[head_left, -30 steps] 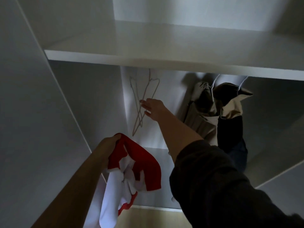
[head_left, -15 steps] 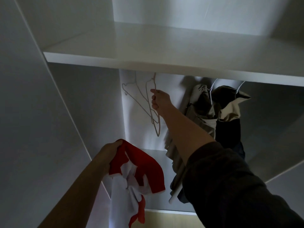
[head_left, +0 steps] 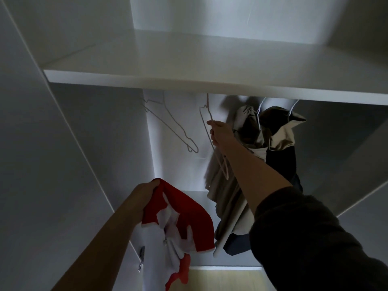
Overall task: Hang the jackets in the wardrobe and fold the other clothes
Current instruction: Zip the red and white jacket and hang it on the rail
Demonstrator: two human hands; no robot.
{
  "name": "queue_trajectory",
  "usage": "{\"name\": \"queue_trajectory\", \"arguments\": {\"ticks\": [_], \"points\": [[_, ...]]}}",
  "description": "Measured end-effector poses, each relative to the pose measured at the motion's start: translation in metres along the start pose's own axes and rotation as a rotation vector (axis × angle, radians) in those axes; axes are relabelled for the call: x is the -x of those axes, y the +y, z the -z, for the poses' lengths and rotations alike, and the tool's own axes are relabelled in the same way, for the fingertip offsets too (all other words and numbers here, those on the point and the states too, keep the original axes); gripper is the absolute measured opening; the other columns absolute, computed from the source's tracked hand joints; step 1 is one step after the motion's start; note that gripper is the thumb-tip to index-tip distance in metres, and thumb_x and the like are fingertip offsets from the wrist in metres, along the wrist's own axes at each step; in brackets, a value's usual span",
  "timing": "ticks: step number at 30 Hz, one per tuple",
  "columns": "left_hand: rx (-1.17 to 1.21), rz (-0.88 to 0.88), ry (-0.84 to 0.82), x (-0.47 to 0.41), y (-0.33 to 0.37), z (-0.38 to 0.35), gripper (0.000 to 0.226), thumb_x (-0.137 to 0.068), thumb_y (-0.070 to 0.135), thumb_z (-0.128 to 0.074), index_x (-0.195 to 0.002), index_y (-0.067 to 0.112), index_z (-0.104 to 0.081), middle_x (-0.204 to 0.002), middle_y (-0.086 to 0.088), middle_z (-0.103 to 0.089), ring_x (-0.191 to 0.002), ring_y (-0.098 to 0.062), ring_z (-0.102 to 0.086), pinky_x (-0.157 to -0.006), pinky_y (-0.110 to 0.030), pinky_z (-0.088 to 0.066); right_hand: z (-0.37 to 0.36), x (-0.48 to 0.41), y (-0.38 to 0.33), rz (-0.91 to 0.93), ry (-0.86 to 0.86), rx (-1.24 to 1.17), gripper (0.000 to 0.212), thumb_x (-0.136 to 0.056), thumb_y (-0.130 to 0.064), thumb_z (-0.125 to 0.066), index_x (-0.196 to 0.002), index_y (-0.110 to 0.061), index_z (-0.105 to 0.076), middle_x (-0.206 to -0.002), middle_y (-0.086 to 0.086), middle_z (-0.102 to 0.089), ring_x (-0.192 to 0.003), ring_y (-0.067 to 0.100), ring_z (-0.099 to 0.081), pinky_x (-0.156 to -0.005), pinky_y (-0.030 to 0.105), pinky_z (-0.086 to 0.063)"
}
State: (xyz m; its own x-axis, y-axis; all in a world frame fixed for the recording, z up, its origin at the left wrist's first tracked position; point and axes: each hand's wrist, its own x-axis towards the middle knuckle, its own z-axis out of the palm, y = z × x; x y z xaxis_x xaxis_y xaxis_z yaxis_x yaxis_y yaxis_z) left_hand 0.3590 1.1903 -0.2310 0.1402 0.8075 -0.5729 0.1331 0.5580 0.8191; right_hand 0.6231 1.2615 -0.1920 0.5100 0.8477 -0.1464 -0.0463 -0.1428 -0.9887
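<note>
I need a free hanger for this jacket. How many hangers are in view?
4. One empty hanger hangs at left; the right hand grips a second hanger; two white hangers carry the hung clothes at right. Others may be hidden behind those clothes.

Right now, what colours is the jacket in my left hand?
A red and white jacket; head view shows it best.

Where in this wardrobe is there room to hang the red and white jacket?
Free gap between the empty wire hanger by the left wall and the thin hanger the right hand grips. Crowded right of it: hung beige and dark jackets.
</note>
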Motion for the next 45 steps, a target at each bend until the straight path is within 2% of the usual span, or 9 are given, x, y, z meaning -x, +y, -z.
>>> {"name": "queue_trajectory", "arguments": {"ticks": [6, 14, 20, 24, 30, 32, 35, 40, 45], "points": [[-0.033, -0.014, -0.042, 0.001, 0.009, -0.012, 0.03, -0.094, 0.03, -0.057, -0.089, 0.002, -0.065, -0.083, -0.016, -0.065, -0.073, -0.027, -0.062, -0.063, -0.033, -0.05, 0.026, 0.01, -0.02, 0.031, 0.072, -0.052, 0.024, -0.1, -0.006, -0.038, -0.11, -0.008, -0.06, -0.059, 0.001, -0.04, -0.029, 0.002, -0.03, -0.031, 0.014, -0.023], [-0.086, -0.027, -0.108, 0.009, 0.007, -0.029, 0.027, -0.093, 0.03, -0.059, -0.086, 0.004, -0.065, -0.08, -0.015, -0.065, -0.07, -0.025, -0.061, -0.059, -0.031, -0.049, 0.041, 0.05, -0.002, 0.061, 0.118, -0.087, 0.019, -0.101, -0.008, -0.041, -0.1, -0.009, -0.06, -0.043, -0.006, -0.042, -0.028, 0.002, -0.031, -0.031, 0.014, -0.023], [-0.126, -0.054, -0.167, 0.021, 0.005, -0.037, 0.028, -0.094, 0.029, -0.058, -0.094, 0.002, -0.063, -0.085, -0.015, -0.065, -0.075, -0.026, -0.061, -0.062, -0.032, -0.049, 0.067, 0.143, 0.036, 0.084, 0.141, -0.081, 0.024, -0.102, -0.013, -0.041, -0.097, -0.014, -0.064, -0.06, -0.003, -0.046, -0.036, 0.0, -0.038, -0.035, 0.014, -0.03], [-0.218, -0.09, -0.255, 0.036, 0.003, -0.055, 0.033, -0.094, 0.028, -0.057, -0.106, -0.002, -0.063, -0.099, -0.02, -0.065, -0.086, -0.032, -0.062, -0.077, -0.037, -0.051, 0.089, 0.225, 0.07, 0.108, 0.016, -0.172, 0.014, -0.098, -0.015, -0.05, -0.088, -0.014, -0.059, -0.059, -0.002, -0.045, -0.043, 0.006, -0.038, -0.04, 0.018, -0.03], [-0.486, -0.264, -0.303, 0.062, -0.003, -0.097, 0.029, -0.096, 0.028, -0.052, -0.094, 0.002, -0.065, -0.089, -0.015, -0.063, -0.072, -0.023, -0.057, -0.072, -0.03, -0.045, 0.125, 0.258, 0.074, 0.021, 0.447, 0.146, 0.038, -0.093, -0.036, -0.057, -0.068, -0.009, -0.05, -0.06, 0.008, -0.044, -0.055, 0.016, -0.042, -0.054, 0.027, -0.035], [-0.602, -0.361, -0.289, 0.071, -0.005, -0.107, 0.031, -0.097, 0.03, -0.049, -0.093, 0.005, -0.066, -0.103, -0.02, -0.064, -0.081, -0.024, -0.059, -0.074, -0.028, -0.042, 0.14, 0.28, 0.076, 0.085, 0.565, 0.043, 0.038, -0.096, -0.032, -0.053, -0.066, -0.01, -0.048, -0.058, 0.007, -0.041, -0.054, 0.016, -0.04, -0.055, 0.029, -0.033], [-0.703, -0.454, -0.31, 0.088, -0.006, -0.119, 0.04, -0.099, 0.033, -0.046, -0.12, 0.003, -0.062, -0.12, -0.021, -0.061, -0.097, -0.027, -0.057, -0.085, -0.029, -0.04, 0.16, 0.322, 0.068, 0.276, 0.626, -0.332, 0.043, -0.101, -0.018, -0.041, -0.059, -0.02, -0.032, -0.047, -0.008, -0.03, -0.04, 0.006, -0.027, -0.041, 0.021, -0.024], [-0.645, -0.421, -0.45, 0.129, -0.01, -0.153, 0.034, -0.096, 0.032, -0.052, -0.113, 0.005, -0.064, -0.115, -0.018, -0.063, -0.098, -0.029, -0.059, -0.092, -0.035, -0.045, 0.18, 0.361, 0.045, 0.434, 0.64, -0.745, 0.04, -0.1, -0.01, -0.029, -0.063, -0.021, -0.02, -0.046, -0.01, -0.018, -0.039, 0.005, -0.013, -0.041, 0.022, -0.008], [-0.614, -0.361, -0.538, 0.179, -0.014, -0.175, 0.031, -0.095, 0.036, -0.052, -0.109, 0.01, -0.06, -0.102, -0.015, -0.063, -0.095, -0.031, -0.059, -0.095, -0.044, -0.047, 0.195, 0.373, 0.057, 0.43, 0.733, -0.783, 0.037, -0.092, -0.005, -0.028, -0.062, -0.023, -0.018, -0.047, -0.009, -0.015, -0.039, 0.006, -0.011, -0.04, 0.021, -0.009]]}}
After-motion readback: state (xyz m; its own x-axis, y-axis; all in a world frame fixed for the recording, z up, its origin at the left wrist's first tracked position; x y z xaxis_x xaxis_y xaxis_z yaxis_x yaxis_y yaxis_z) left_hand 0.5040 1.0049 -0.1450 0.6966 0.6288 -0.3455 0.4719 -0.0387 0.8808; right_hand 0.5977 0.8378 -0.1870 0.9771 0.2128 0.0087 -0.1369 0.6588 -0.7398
